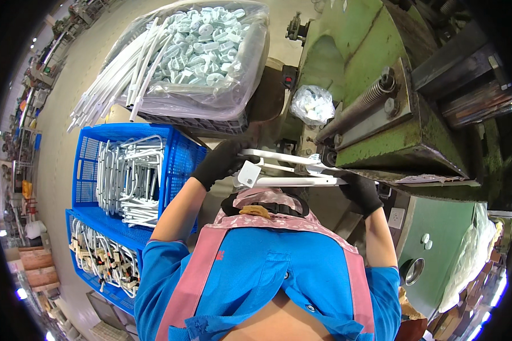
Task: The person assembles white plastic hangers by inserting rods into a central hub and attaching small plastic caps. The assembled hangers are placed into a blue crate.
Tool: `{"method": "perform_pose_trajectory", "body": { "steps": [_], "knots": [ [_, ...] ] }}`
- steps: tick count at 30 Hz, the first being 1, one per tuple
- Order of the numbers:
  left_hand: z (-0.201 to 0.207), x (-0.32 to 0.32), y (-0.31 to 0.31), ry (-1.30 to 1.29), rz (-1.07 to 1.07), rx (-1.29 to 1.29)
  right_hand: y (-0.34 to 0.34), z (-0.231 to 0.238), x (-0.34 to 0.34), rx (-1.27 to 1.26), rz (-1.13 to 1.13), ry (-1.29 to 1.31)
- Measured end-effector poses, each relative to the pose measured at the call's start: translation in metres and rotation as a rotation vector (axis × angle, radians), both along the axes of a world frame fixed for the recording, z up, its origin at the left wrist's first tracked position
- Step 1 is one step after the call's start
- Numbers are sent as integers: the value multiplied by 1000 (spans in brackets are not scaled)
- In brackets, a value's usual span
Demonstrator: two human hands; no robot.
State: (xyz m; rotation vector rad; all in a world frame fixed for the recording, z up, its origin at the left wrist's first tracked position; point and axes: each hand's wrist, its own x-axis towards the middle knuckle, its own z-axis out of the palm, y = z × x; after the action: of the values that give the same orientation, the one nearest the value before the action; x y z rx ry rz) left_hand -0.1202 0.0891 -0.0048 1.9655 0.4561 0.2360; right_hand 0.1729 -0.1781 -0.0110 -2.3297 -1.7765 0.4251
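Both my hands wear black gloves and hold a white tubular metal frame (293, 182) level in front of my waist. My left hand (226, 161) is closed round its left end, beside a small flat white plate (248, 174) with a hole or fastener in it. My right hand (359, 192) grips the right end, just under the edge of the green press machine (404, 136). The frame's upper tube reaches the machine's tooling, where a white fitting (313, 163) sits; how they meet is partly hidden. The right fingertips are largely hidden too.
Left stand blue crates (168, 153) with white bent-tube frames (131, 176). Beyond them, a plastic-lined crate (256, 62) holds pale plastic pieces (202, 48) and long white tubes (125, 74). A clear bag (313, 105) hangs by the press. At right, a green table (426, 227) carries a metal bowl (412, 271).
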Motion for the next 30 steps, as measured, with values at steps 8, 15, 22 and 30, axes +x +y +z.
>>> {"method": "perform_pose_trajectory", "body": {
  "steps": [8, 15, 22, 30],
  "knots": [
    [-8, 3, 7, 71, 37, -160, -8, 11, -43, 188, 89, -530],
    [-36, -3, 23, 22, 9, -582, -7, 65, -76, 299, -19, -145],
    [-79, -15, 26, -115, 127, -343, 16, 85, -76, 433, 20, -164],
    [-32, -1, 10, -18, 137, -243, 17, 63, -66, 484, -62, -265]
  ]
}}
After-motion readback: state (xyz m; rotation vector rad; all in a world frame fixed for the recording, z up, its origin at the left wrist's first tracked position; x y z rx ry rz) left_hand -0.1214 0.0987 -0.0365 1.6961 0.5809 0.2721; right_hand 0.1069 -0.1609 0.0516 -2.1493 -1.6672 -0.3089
